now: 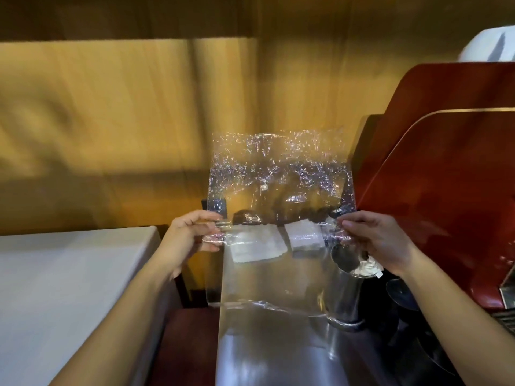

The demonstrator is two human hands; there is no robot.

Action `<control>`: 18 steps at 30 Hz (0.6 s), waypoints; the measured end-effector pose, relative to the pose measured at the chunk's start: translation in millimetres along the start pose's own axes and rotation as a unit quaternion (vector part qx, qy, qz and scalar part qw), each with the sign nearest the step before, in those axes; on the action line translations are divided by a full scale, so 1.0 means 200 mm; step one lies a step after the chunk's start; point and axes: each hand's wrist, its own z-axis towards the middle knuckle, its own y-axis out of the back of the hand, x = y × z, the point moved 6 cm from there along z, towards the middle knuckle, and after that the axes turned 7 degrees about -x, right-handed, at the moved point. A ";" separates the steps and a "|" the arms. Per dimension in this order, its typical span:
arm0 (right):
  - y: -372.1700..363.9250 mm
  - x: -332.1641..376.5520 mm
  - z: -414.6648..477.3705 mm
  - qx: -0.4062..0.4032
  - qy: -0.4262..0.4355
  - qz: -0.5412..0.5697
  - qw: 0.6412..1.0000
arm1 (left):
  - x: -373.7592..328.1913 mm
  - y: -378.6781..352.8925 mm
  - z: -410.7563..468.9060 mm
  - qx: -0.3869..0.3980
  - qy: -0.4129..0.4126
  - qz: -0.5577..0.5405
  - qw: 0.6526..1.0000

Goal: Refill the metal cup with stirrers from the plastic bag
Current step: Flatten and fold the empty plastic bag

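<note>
A clear crinkled plastic bag [278,174] is held up flat in front of me, and I see no stirrers inside it. My left hand [189,235] pinches its lower left corner. My right hand [381,240] pinches its lower right corner. Below my right hand stands the tall metal cup [345,291] on a shiny steel counter [267,344]. White-tipped items show at the cup's rim, partly behind my right wrist.
Two stacks of white napkins [256,246] lie on the counter behind the bag. A red machine [446,176] rises at the right, with dark glassware [401,293] beside the cup. A table with a white cloth [69,288] is at the left, against a wooden wall.
</note>
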 end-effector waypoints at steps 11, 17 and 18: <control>0.01 -0.06 0.03 0.048 -0.032 -0.014 0.998 | 0.00 -0.02 -0.02 -0.012 -0.012 0.012 1.000; 0.04 -0.10 0.05 0.041 -0.067 -0.011 0.997 | 0.02 -0.04 -0.02 -0.018 0.014 -0.021 1.000; 0.04 -0.10 0.05 0.038 -0.073 0.001 0.997 | 0.02 -0.05 -0.02 -0.008 0.025 -0.051 0.998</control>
